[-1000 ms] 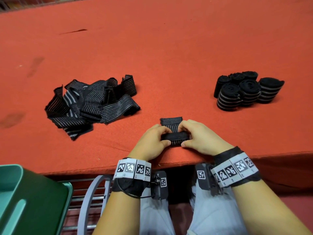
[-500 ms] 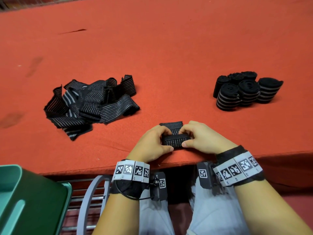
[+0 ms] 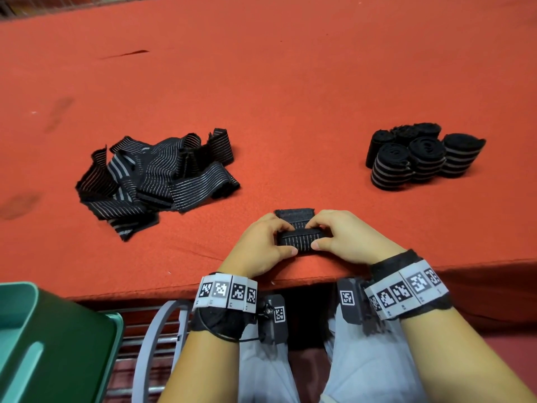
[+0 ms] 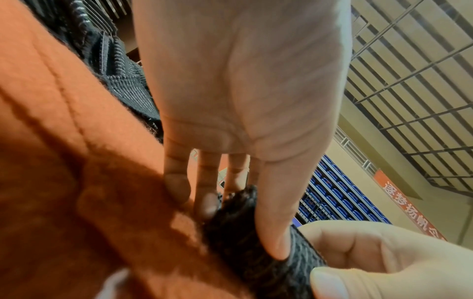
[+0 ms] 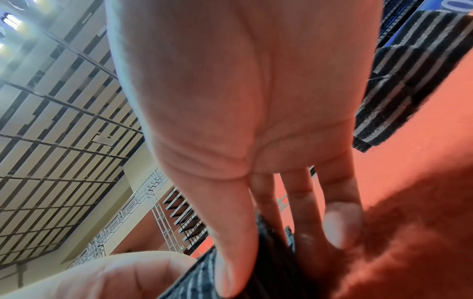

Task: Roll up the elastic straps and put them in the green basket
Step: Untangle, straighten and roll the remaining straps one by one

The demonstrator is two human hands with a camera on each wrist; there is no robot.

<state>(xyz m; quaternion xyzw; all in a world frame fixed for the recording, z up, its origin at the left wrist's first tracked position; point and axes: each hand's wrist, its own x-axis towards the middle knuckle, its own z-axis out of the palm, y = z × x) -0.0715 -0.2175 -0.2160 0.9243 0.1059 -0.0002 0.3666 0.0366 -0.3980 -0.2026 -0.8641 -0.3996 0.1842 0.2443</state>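
Strap in hand: black elastic strap with thin grey stripes [image 3: 301, 239], mostly wound into a fat roll, sitting on the red felt-covered bench [image 3: 290, 82] close to the near edge. A short flat tail pokes out on the far side of the roll, lying on the felt.
Left hand [image 3: 261, 245]: grip is pinching the left end of the roll, thumb on the near side, fingers curled over the top. From the left wrist view the thumb presses right into the fabric.
Right hand [image 3: 344, 238]: same deal on the right end, thumb in front, fingers curled over the back, pinching the roll.
Loose pile: tangled heap of unrolled black striped straps [image 3: 157, 175], left of the hands and further back.
Done ones: cluster of rolled-up black straps [image 3: 421, 158], standing on end, touching each other, far right on the bench.
Basket: green plastic basket [image 3: 58, 344], off the bench at lower left; can't see what's inside.
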